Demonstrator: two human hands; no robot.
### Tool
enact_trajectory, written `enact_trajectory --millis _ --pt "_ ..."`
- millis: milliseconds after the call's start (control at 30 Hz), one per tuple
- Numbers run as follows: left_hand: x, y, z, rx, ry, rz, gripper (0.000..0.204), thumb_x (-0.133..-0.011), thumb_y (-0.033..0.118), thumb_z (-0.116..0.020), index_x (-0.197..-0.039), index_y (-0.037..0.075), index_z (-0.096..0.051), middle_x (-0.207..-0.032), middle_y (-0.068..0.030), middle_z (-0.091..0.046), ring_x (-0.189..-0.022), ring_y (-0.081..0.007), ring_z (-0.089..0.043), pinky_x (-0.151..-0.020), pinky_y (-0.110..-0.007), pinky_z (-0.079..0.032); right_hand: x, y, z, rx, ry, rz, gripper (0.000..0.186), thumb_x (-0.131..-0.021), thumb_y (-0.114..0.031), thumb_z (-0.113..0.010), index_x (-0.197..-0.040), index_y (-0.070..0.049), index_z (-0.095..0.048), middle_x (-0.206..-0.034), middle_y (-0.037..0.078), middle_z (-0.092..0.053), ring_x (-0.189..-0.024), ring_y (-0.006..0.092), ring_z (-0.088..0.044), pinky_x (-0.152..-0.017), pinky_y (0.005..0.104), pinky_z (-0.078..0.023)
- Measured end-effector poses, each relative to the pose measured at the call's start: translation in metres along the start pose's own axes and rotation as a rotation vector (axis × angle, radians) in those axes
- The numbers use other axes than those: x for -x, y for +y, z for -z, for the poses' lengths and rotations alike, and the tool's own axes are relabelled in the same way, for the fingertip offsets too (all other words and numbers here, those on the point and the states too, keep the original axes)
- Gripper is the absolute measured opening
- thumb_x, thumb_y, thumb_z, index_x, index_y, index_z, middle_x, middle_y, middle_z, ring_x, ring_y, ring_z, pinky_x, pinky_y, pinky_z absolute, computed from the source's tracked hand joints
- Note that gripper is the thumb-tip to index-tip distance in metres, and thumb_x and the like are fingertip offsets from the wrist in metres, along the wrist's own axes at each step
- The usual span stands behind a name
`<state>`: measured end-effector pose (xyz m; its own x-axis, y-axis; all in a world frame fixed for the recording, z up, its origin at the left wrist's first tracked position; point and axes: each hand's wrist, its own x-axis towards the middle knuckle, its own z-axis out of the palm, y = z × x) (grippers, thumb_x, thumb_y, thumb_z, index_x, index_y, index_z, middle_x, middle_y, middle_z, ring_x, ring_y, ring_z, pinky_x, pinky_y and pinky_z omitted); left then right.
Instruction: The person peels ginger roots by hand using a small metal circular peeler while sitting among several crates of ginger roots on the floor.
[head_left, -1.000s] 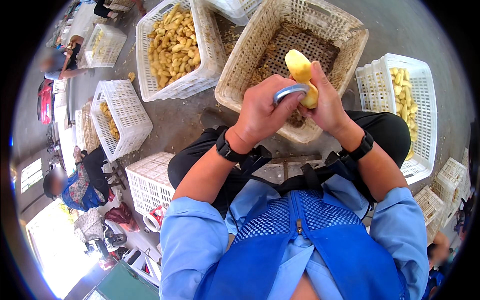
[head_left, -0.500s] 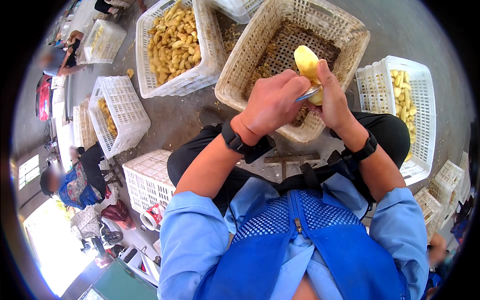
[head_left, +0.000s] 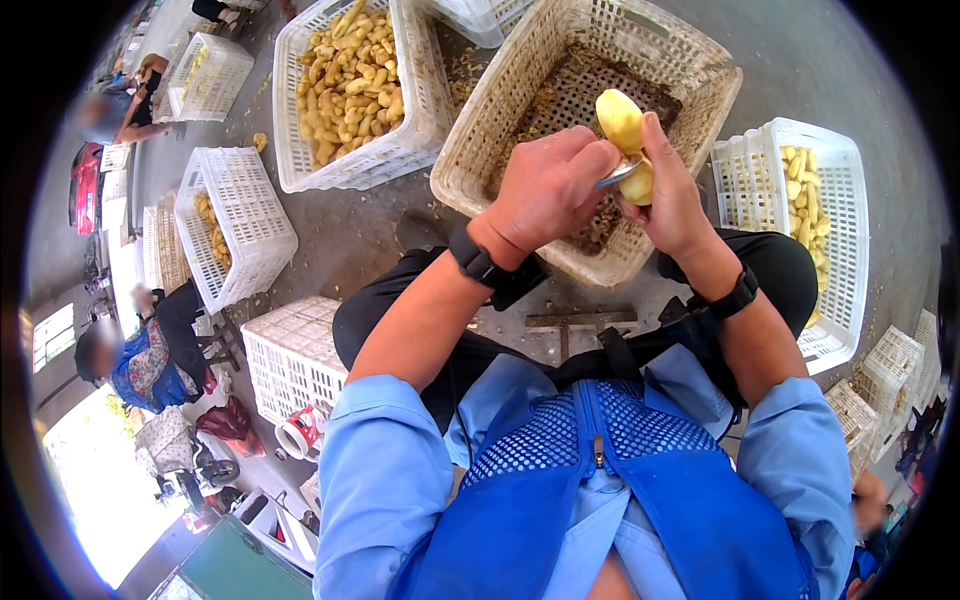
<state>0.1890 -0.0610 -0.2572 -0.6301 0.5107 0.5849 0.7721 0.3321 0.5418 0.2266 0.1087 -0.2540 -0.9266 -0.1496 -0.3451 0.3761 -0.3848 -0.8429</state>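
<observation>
Above the dirty cream crate (head_left: 710,110), my right hand (head_left: 672,190) grips a pale yellow, knobby root (head_left: 620,118) with a narrow waist, thumb along its side. My left hand (head_left: 550,185) is closed on a metal tool (head_left: 618,174), whose curved strip lies against the root's middle; the rest of the tool is hidden by my fingers. The crate's perforated bottom is coated with brown scraps and dirt.
White crates of yellow roots stand at upper left (head_left: 350,90), left (head_left: 240,220) and right (head_left: 840,240). An upturned crate (head_left: 285,360) is by my left knee. Co-workers sit at left (head_left: 150,360) and upper left (head_left: 120,110); another person (head_left: 868,510) shows at lower right.
Both my hands have risen slightly, the left also rightward. The root has shifted up and right, and the metal tool now lies more edge-on at its middle, less of it showing.
</observation>
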Motion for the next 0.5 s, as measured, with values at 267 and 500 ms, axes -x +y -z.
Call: enact_trajectory --millis 267,500 --pt "0.004 0.018 -0.017 0.200 0.175 0.441 0.012 -0.096 0.013 -0.070 -0.099 0.002 -0.068 -0.080 -0.0095 -0.069 -0.069 -0.0129 -0.066 -0.062 -0.029 -0.052 -0.005 0.013 -0.002 -0.263 0.059 -0.071 0.057 -0.103 -0.063 -0.041 -0.093 -0.010 -0.059 -0.063 -0.001 -0.051 -0.044 0.0086 -0.041 -0.040 0.0233 -0.030" --pt "0.009 0.031 -0.003 0.457 0.171 0.714 0.010 -0.094 0.011 -0.070 -0.100 0.003 -0.069 -0.085 -0.0121 -0.069 -0.072 -0.0231 -0.068 -0.067 -0.032 -0.053 -0.001 0.013 -0.006 -0.148 0.015 0.011 0.054 -0.105 -0.058 -0.040 -0.103 -0.007 -0.059 -0.074 0.001 -0.057 -0.048 0.0063 -0.042 -0.040 0.0224 -0.028"
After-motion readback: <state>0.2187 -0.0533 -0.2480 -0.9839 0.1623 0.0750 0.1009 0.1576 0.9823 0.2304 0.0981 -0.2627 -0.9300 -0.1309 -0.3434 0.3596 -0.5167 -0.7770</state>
